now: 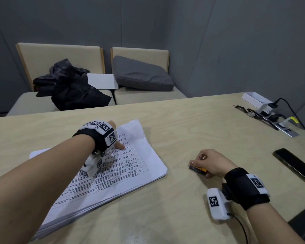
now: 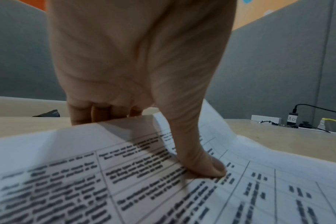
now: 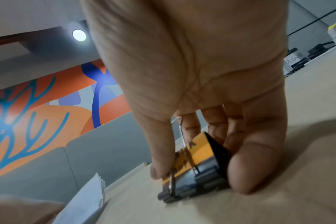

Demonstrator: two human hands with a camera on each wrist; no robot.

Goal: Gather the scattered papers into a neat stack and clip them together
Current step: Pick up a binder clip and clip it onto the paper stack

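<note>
Right hand [image 1: 210, 162] is curled around the binder clip [image 1: 198, 169], thumb on one side and fingers on the other, with the clip's black-and-orange body touching the table [image 1: 174, 217]. One wire handle sticks up by the knuckles. Left hand [image 1: 111, 136] has its thumb [image 2: 207, 163] pressed down on the printed top sheet and its fingers tucked over the far edge of the paper stack [image 1: 116, 173], which sits just left of the clip hand.

I'd say get a proper squeeze on both wire handles before lifting, otherwise it'll pop out sideways. The stack edges nearest the clip look slightly fanned, so I'd square them first. Keep the left thumb pinning things while the clip slides on. The phone [image 1: 296, 167] off to the right is well out of the way.
</note>
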